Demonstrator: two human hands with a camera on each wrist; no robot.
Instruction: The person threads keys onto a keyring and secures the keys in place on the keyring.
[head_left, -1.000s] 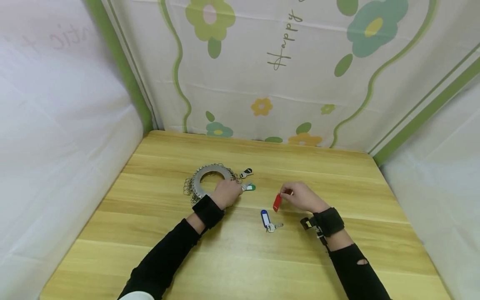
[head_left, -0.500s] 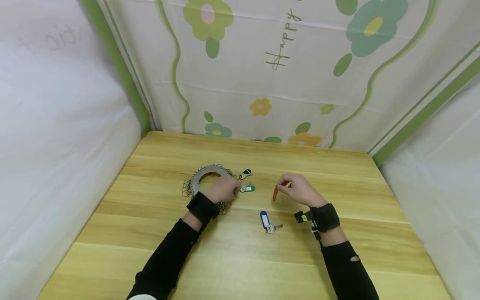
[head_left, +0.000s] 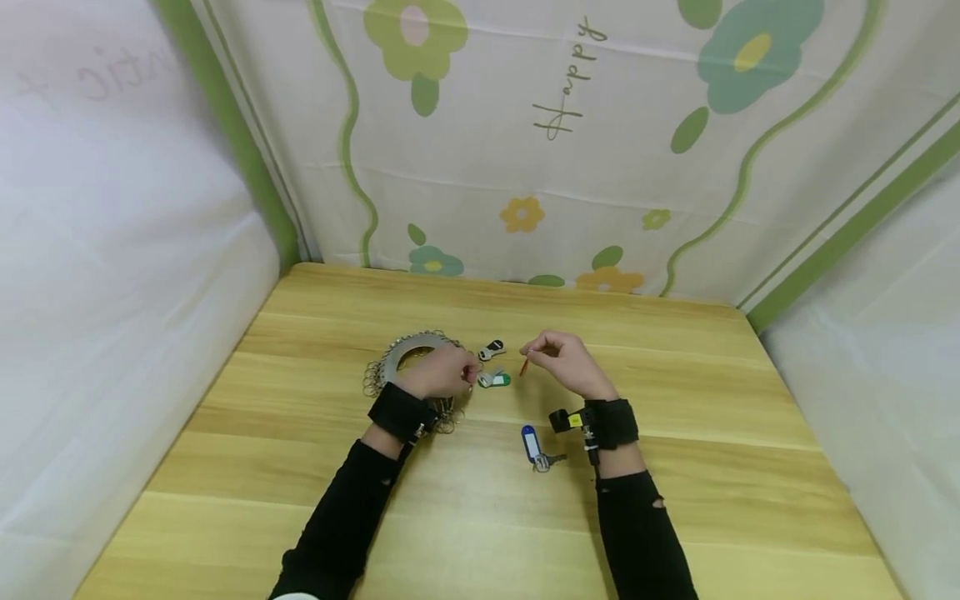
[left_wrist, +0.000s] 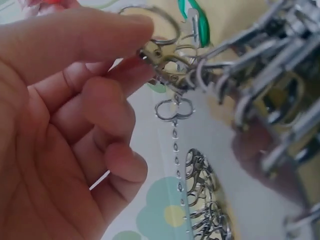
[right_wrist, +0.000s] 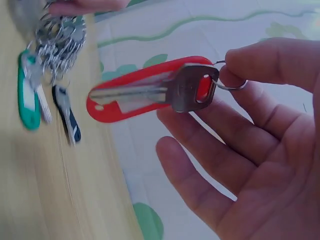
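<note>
A flat grey metal ring (head_left: pixel 392 360), hung all round with small metal clasps and loops, lies on the table under my left hand (head_left: pixel 444 372). Thumb and forefinger of that hand pinch one clasp (left_wrist: pixel 159 56) at the ring's right side. My right hand (head_left: pixel 564 363) pinches the small split ring (right_wrist: pixel 235 86) of a red key tag (right_wrist: pixel 107 114). A silver key (right_wrist: pixel 189 91) hangs on the same split ring, in front of the tag. In the head view the red tag shows edge-on, a short way right of the left hand.
Between the hands lie a key with a green tag (head_left: pixel 500 380) and one with a black tag (head_left: pixel 492 347). A blue-tagged key (head_left: pixel 532 443) lies nearer the front. The wooden table (head_left: pixel 675 517) meets patterned white cloth (head_left: pixel 450 167) at the back.
My right hand has moved left and slightly away from me with the red-tagged key, closer to the ring. The left hand has shifted a little left and still holds at the ring's right side.
</note>
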